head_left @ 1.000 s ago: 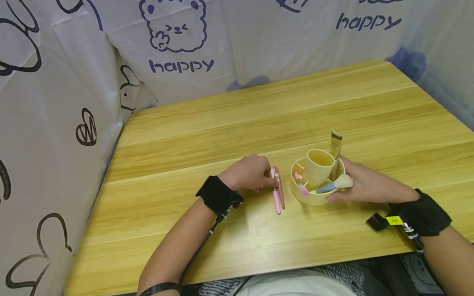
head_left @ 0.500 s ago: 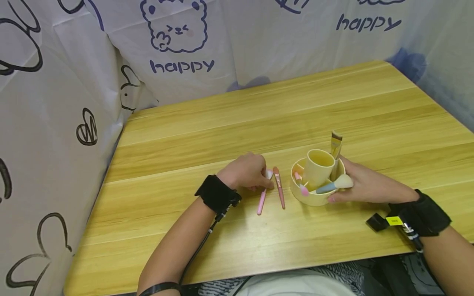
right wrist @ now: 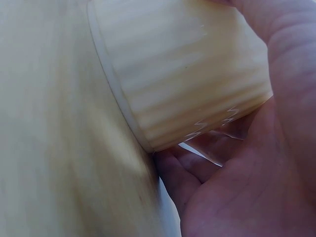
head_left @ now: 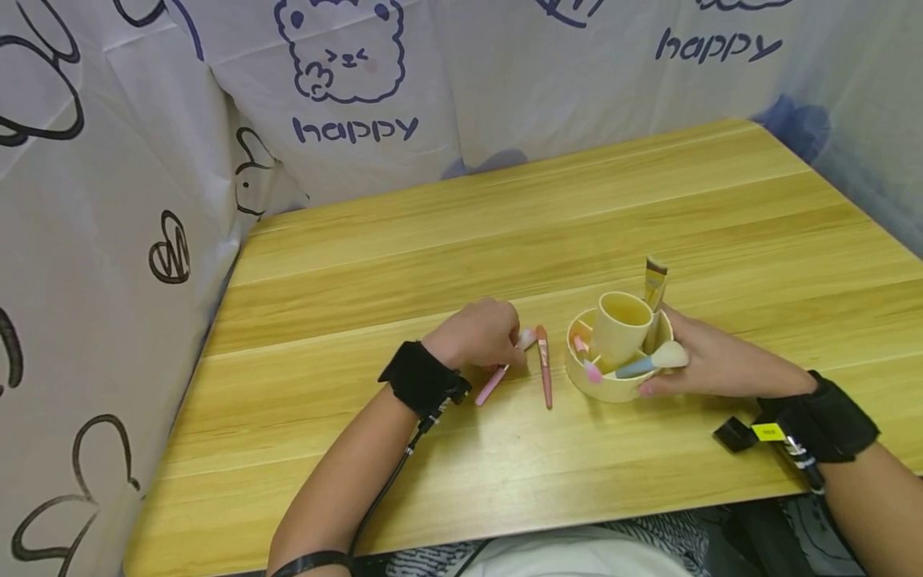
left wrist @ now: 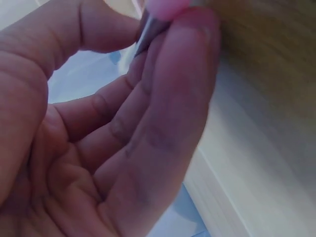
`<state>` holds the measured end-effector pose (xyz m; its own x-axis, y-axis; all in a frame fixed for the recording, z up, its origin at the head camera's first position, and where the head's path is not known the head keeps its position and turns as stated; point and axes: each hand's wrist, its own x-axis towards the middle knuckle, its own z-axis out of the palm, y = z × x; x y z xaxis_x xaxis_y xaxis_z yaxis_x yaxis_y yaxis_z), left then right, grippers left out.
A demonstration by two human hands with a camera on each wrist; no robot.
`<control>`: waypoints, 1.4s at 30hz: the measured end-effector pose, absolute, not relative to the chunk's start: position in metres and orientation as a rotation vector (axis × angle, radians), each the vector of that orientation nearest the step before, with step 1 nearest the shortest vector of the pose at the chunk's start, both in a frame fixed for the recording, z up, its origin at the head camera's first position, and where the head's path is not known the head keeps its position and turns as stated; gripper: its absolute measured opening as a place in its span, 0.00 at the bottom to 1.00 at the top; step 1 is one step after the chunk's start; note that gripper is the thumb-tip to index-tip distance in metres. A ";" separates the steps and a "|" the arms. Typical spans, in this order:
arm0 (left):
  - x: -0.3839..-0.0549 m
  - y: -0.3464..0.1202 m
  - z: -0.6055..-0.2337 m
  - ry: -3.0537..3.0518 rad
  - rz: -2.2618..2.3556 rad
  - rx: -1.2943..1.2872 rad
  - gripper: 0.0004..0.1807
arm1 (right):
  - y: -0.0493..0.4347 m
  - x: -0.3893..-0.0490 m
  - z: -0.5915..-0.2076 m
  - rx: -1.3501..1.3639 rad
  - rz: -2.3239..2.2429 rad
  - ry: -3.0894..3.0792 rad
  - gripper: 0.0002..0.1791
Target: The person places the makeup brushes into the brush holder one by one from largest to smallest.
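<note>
In the head view my left hand (head_left: 477,335) pinches a pink makeup brush (head_left: 490,386) between thumb and fingers, its white-tipped head poking out to the right. The left wrist view shows the pink brush and its metal collar at the fingertips (left wrist: 192,34). Just right of that hand, a darker pink makeup brush (head_left: 545,370) lies on the table. My right hand (head_left: 721,353) grips the side of a round cream brush holder (head_left: 606,389). Its ribbed wall shows up close in the right wrist view, with the base at the table.
Inside the holder stand a cream cup (head_left: 616,340), a blue-handled brush (head_left: 636,366), a flat brush (head_left: 654,280) and a small pink-tipped applicator (head_left: 592,371). The wooden table (head_left: 404,264) meets a printed white cloth (head_left: 490,96) behind and at the left.
The left hand draws the pink brush leftward, away from the darker pink one, and its handle end swings left. The right hand and holder stay in place.
</note>
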<state>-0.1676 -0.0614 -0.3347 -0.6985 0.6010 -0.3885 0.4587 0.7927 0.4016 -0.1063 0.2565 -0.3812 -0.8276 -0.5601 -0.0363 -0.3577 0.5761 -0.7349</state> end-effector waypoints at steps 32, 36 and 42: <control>-0.162 -0.056 -0.327 2.685 0.826 1.057 0.09 | 0.255 -0.105 -0.381 -0.761 -1.110 2.548 0.46; -0.161 -0.055 -0.326 2.687 0.858 1.094 0.08 | 0.255 -0.105 -0.381 -0.762 -1.112 2.551 0.46; -0.160 -0.053 -0.324 2.692 0.888 1.186 0.08 | 0.255 -0.105 -0.381 -0.766 -1.105 2.560 0.46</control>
